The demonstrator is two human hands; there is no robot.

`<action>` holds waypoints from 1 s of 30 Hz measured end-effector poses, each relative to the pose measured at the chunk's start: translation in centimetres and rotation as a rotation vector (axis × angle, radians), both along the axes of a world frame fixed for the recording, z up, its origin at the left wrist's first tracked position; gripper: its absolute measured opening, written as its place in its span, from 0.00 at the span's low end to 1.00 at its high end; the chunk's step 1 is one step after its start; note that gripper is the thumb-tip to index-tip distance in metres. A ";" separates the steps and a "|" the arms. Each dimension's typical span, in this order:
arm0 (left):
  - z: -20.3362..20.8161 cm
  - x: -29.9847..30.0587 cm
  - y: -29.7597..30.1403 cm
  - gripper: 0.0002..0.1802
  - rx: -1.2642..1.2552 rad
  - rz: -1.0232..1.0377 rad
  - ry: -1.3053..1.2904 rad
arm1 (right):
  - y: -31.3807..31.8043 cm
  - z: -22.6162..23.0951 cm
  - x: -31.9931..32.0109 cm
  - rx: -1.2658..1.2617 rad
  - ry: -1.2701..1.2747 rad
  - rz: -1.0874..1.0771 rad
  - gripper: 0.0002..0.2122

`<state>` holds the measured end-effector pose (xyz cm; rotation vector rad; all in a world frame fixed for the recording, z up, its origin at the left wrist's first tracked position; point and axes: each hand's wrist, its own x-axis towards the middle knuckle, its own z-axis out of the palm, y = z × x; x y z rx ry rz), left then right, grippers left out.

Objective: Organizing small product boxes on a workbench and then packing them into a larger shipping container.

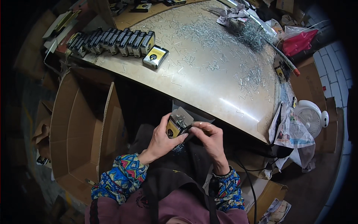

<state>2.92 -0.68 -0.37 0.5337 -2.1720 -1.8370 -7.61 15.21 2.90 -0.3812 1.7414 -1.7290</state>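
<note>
Left hand (161,140) closed around small yellow-black box (173,127) at tabletop (223,89) edge; right hand (211,138) pinching its open end; row of boxes (112,42) far left; loose metal pins (220,41) scattered; cardboard carton (80,134) alongside.

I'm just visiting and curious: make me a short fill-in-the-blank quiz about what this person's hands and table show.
1. The left hand holds a small black and ____ box with metal pins in it.
2. The right hand touches that box from the ____ side.
3. Loose metal pins lie scattered over the ____.
4. A row of closed boxes stands at the table's far ____ corner.

Missing words: yellow; right; table; left
</note>
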 end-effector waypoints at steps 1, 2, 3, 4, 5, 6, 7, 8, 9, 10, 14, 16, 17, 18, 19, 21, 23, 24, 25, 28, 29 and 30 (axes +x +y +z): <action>0.0 -0.1 0.0 0.42 0.000 -0.002 0.000 | -0.4 0.3 -0.1 -0.029 0.035 -0.092 0.09; 0.0 -0.1 0.1 0.41 -0.118 0.020 0.035 | -0.8 0.5 -0.2 -0.057 0.070 -0.184 0.08; 0.0 -0.2 0.1 0.41 -0.238 0.041 0.070 | -0.5 0.4 -0.5 0.042 0.103 -0.173 0.17; 0.1 -0.3 0.2 0.41 -0.239 0.041 0.071 | -0.6 0.5 -0.6 0.041 0.104 -0.174 0.17; 0.2 -0.3 0.3 0.40 -0.274 0.062 0.065 | -0.9 0.8 -0.6 0.092 0.453 -0.115 0.23; 0.3 -0.4 0.5 0.40 -0.310 0.083 0.058 | -1.1 0.9 -0.6 0.142 0.802 -0.053 0.29; 0.3 -0.5 0.7 0.40 -0.311 0.084 0.058 | -1.1 0.6 -0.4 0.128 0.787 0.062 0.38; 0.2 -0.5 0.8 0.40 -0.381 0.075 0.093 | -2.0 0.6 0.0 0.130 0.900 0.064 0.35; 0.2 -0.5 1.0 0.41 -0.449 0.062 0.130 | -2.5 -0.3 0.4 0.147 0.883 -0.005 0.33; 0.3 -0.5 1.0 0.41 -0.449 0.060 0.132 | -2.8 -1.1 0.6 0.162 0.865 -0.074 0.32; 0.4 -0.5 0.8 0.44 -0.586 0.028 0.190 | -3.6 -1.2 0.5 0.135 0.767 -0.177 0.29; 0.2 -0.6 0.8 0.43 -0.619 0.043 0.234 | -3.9 -0.6 0.7 0.114 0.804 -0.103 0.26; 0.4 -0.5 0.8 0.43 -0.619 0.043 0.234 | -4.1 -0.5 0.9 0.122 0.742 -0.161 0.24; 0.6 -0.5 0.7 0.43 -0.580 0.045 0.188 | -4.0 -0.6 0.8 0.121 0.744 -0.161 0.24; 0.7 -0.5 0.5 0.42 -0.541 0.046 0.143 | -3.8 -0.8 0.6 0.093 0.681 -0.245 0.22; 0.7 -0.5 0.3 0.42 -0.516 0.060 0.125 | -2.8 -0.5 0.7 0.065 0.629 -0.321 0.17; 0.9 -0.4 -0.1 0.43 -0.505 0.073 0.128 | -2.2 -0.2 0.9 0.123 0.818 -0.216 0.16; 0.6 -0.5 -0.1 0.43 -0.504 0.071 0.131 | -2.0 -0.2 0.9 0.184 1.008 -0.114 0.16; 0.3 -0.6 0.0 0.43 -0.556 0.061 0.164 | -2.3 -0.1 0.9 0.241 1.102 -0.030 0.16; 0.1 -0.6 0.2 0.44 -0.574 0.043 0.203 | -2.2 -0.8 0.7 0.126 0.981 -0.015 0.15; 0.1 -0.6 0.3 0.44 -0.540 0.035 0.207 | -2.3 -0.7 0.6 0.126 0.981 -0.016 0.15; 0.0 -0.6 0.3 0.44 -0.539 0.034 0.207 | -2.5 -0.1 0.4 0.164 1.019 0.030 0.15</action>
